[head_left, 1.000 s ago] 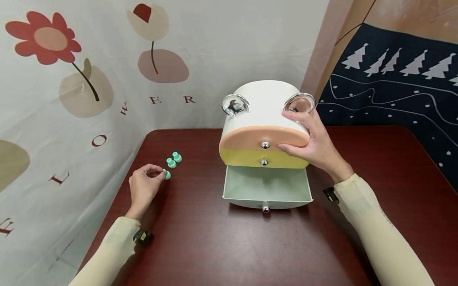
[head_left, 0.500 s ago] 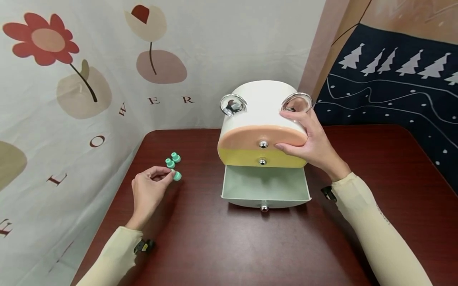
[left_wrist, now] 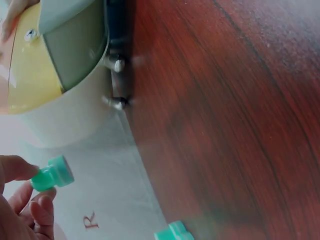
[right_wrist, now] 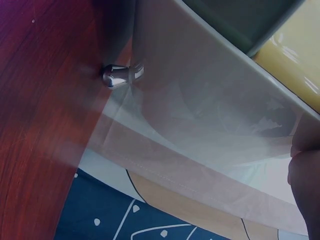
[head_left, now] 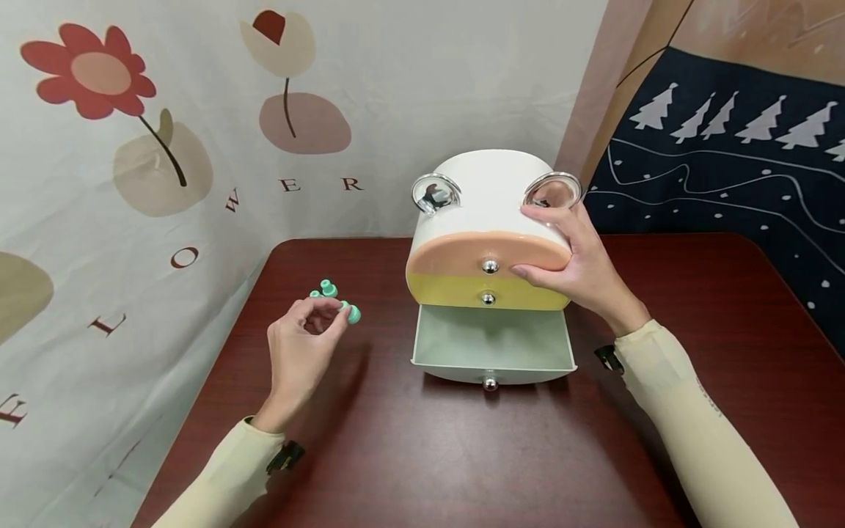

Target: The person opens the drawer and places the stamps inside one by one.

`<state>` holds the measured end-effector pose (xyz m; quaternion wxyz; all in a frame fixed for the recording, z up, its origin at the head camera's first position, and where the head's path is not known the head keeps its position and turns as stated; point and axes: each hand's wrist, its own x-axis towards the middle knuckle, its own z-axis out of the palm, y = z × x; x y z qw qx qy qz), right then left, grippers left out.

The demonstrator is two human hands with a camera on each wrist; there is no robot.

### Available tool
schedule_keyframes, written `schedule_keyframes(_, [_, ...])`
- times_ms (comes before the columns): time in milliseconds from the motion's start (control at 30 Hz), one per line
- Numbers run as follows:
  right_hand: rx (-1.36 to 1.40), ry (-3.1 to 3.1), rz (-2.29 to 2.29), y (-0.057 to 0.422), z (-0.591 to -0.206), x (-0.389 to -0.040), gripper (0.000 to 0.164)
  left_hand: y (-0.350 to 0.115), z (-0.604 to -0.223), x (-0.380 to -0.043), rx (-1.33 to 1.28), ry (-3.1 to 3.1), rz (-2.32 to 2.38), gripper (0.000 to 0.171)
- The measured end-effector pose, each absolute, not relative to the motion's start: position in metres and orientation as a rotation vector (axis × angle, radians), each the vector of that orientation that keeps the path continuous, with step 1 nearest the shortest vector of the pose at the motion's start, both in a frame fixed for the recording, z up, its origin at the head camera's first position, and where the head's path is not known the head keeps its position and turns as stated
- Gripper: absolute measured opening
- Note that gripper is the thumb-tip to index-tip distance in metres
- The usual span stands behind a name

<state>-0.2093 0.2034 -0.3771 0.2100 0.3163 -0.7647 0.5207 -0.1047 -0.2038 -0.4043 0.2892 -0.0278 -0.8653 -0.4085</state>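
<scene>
My left hand (head_left: 297, 356) pinches a small teal peg-shaped piece (head_left: 353, 314) by its narrow end between thumb and fingers. In the left wrist view the held teal piece (left_wrist: 61, 171) shows its wider end pointing away from the fingertips. Two more teal pieces (head_left: 328, 288) are just behind the hand, one partly hidden by it. My right hand (head_left: 590, 271) grips the upper right corner of a small frog-like drawer cabinet (head_left: 498, 187), thumb against its orange front. The green bottom drawer (head_left: 449, 372) is pulled out; the orange and yellow drawers are closed.
The cabinet has silver ring-shaped eyes (head_left: 436, 194), round silver knobs (head_left: 490, 384) and short silver feet (right_wrist: 117, 76). It stands on a dark red wooden table (head_left: 396, 455). A flower-print cloth (head_left: 396, 88) hangs behind and left, a navy tree-print cloth (head_left: 719, 169) at the right.
My left hand has moved right and slightly away from the other two pieces, carrying the teal piece with it. My right hand stays on the cabinet.
</scene>
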Motion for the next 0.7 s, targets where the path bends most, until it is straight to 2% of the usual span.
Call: schedule_keyframes(700, [0.862,-2.151,1.431,0.204,-0.378,-0.21,0.084,-0.111,-0.405,-0.111,-0.49,-2.24,-1.192,0.015])
